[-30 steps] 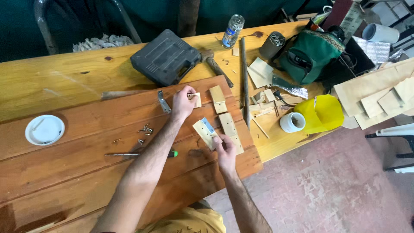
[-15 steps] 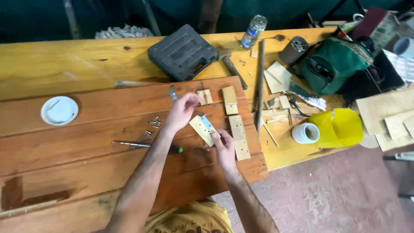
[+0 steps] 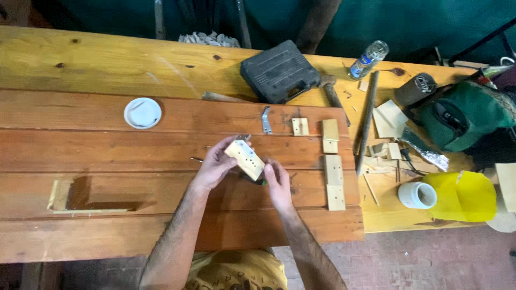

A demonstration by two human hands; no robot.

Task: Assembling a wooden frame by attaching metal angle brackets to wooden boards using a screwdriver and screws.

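Both my hands hold a small pale wooden block (image 3: 245, 157) with drilled holes, above the reddish-brown plank top (image 3: 107, 161). My left hand (image 3: 215, 165) grips its upper left end. My right hand (image 3: 278, 180) pinches its lower right end. A screwdriver with a green handle lies mostly hidden beneath the hands. A bent metal bracket (image 3: 265, 119) lies just beyond the block, and several similar wooden pieces (image 3: 332, 169) lie in a column to the right, with one small square piece (image 3: 300, 127) near the bracket.
A white round lid (image 3: 142, 113) lies at left. A dark tool case (image 3: 279, 71), a hammer (image 3: 330, 90), a plastic bottle (image 3: 368, 58), a long rod (image 3: 366, 121), a green bag (image 3: 465, 115), a white cup (image 3: 417, 194) and a yellow sheet (image 3: 466, 196) crowd the right. A rectangular cut-out (image 3: 88, 196) opens at left.
My left hand came back from the far small pieces and joined my right hand on the block. The block is now lifted and tilted between both hands. The camera view shifted right.
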